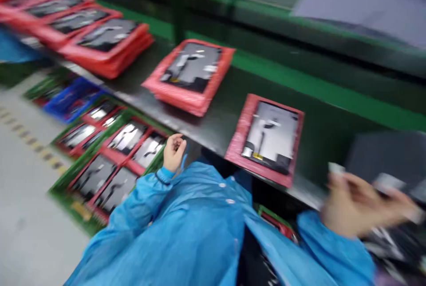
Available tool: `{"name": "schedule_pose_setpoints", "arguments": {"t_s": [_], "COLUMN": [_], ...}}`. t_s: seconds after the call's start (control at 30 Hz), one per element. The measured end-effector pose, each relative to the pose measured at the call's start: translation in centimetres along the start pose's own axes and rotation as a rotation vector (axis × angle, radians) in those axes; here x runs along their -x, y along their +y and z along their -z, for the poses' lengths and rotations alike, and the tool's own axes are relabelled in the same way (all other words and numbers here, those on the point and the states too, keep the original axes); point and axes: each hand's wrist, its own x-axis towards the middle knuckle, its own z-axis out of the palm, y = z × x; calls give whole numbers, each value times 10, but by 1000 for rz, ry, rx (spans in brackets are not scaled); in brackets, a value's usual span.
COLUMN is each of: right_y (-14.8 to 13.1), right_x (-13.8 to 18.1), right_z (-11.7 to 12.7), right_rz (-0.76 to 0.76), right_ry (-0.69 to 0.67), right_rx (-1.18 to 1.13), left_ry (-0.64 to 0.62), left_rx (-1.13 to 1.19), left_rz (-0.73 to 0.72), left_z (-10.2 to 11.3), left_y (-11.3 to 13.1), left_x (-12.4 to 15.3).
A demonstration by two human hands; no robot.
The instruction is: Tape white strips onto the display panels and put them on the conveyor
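My left hand [173, 151] is drawn back by the front edge of the dark workbench [219, 121], fingers curled loosely with nothing visible in them. My right hand [359, 204] is smeared by motion at the right, over a dark flat part [396, 241]; it seems to pinch a small pale piece, but I cannot make it out. A red-pink bag holding a dark panel [268, 138] lies on the bench between my hands. A stack of the same bags [191, 75] sits farther back and to the left. Both arms wear blue sleeves.
More red bag stacks [103, 44] line the bench at far left. Green crates [109, 161] filled with bagged panels stand on the floor below, beside a blue crate [71, 97]. A green post [175, 1] and a green rail [319, 86] run behind.
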Motion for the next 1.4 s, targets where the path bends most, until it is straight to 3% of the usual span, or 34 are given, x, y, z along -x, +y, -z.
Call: {"name": "schedule_pose_setpoints", "arguments": {"t_s": [0.07, 0.13, 0.2, 0.3, 0.4, 0.5, 0.73, 1.0, 1.1, 1.23, 1.4], "right_y": [0, -1, 0, 0, 0, 6, 34, 50, 60, 77, 86], "right_x": [10, 10, 2, -10, -18, -24, -40, -52, -57, -63, -63], "right_z": [24, 28, 23, 19, 21, 23, 25, 17, 12, 2, -5], "right_rz": [-111, -212, -285, -315, -324, -345, -472, -530, -551, -585, -603], "right_ry": [240, 321, 239, 122, 34, -5, 35, -64, -70, -73, -98], "right_rx": [-70, -220, -315, -353, -360, -353, -449, -558, -527, -447, -373], "left_ry": [-499, -825, -1009, -1196, -1312, -1338, -1185, -1197, -1139, -1040, -1017], "left_rx": [-154, -238, -285, -350, -392, -410, -431, -447, -551, -793, -934], "left_rz": [-447, -739, -857, -900, -910, -878, -604, -425, -431, -557, -616], "left_z": [-43, -91, -143, -210, -248, -261, -270, -281, -289, -299, -303], "left_y": [31, 59, 82, 102, 108, 107, 99, 97, 92, 87, 81], "left_x": [4, 2, 1, 3, 4, 3, -3, -4, -3, -2, 3]}}
